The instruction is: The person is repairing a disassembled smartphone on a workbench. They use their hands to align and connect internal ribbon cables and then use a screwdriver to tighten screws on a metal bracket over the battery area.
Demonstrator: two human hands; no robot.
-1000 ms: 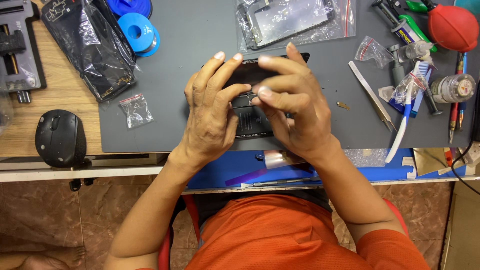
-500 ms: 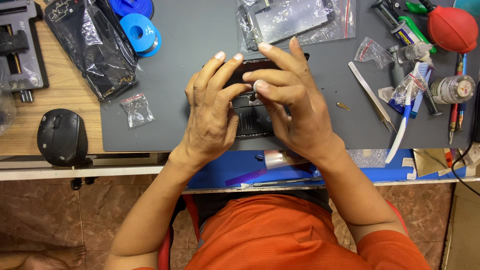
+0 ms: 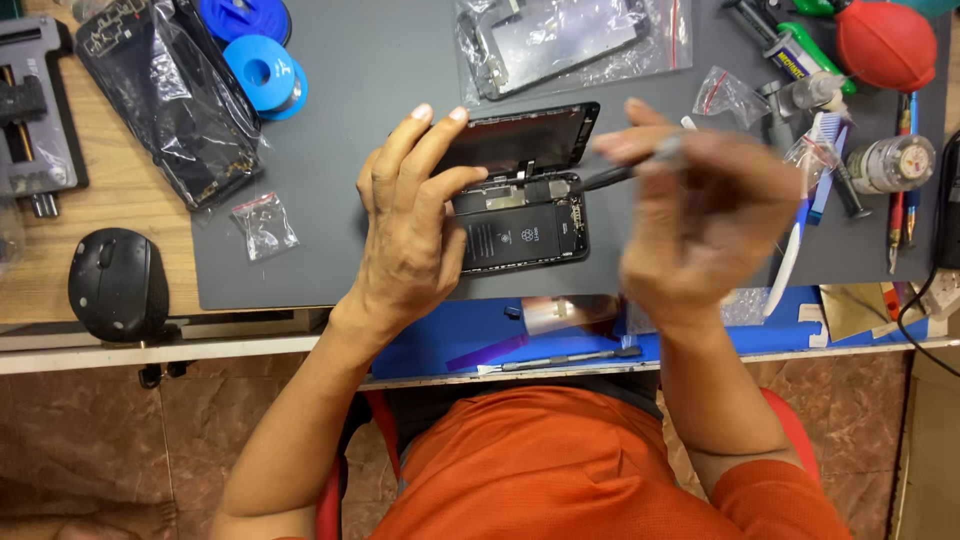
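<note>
Far left edge: grey fixture (image 3: 35, 110) on bare wood, black mouse (image 3: 118, 285) lower down at the desk's lip. Next over, upper left: dark bagged parts (image 3: 165, 105) sprawled across the corner of the grey mat (image 3: 340, 120), two blue reels (image 3: 262, 70) just beside, small clear bag (image 3: 262, 225) below. Centre now: left hand (image 3: 410, 230) flat over the left end of the opened phone (image 3: 520, 222), fingers stretched and spread, fingertips pressing the lifted screen (image 3: 520, 140) that stands hinged up along the phone's upper edge; thumb tucked against the body, battery showing. Phone lying mid-mat, just left of frame centre. Top centre: bagged spare screen (image 3: 570, 40). Right of centre: right hand (image 3: 705, 225) blurred, raised above the mat, fingers curled closed round a thin dark tool (image 3: 620, 175), tip pointing left at the phone's upper right corner; touching or not, cannot tell. Upper right: red blower (image 3: 885, 45), green-handled tool (image 3: 800, 50), small jar (image 3: 890, 165), white-and-blue brush (image 3: 800, 230). Bottom: blue tray (image 3: 450, 340) under the mat's edge, slim metal tool (image 3: 560, 360) across it, orange shirt (image 3: 560, 470) below.
</note>
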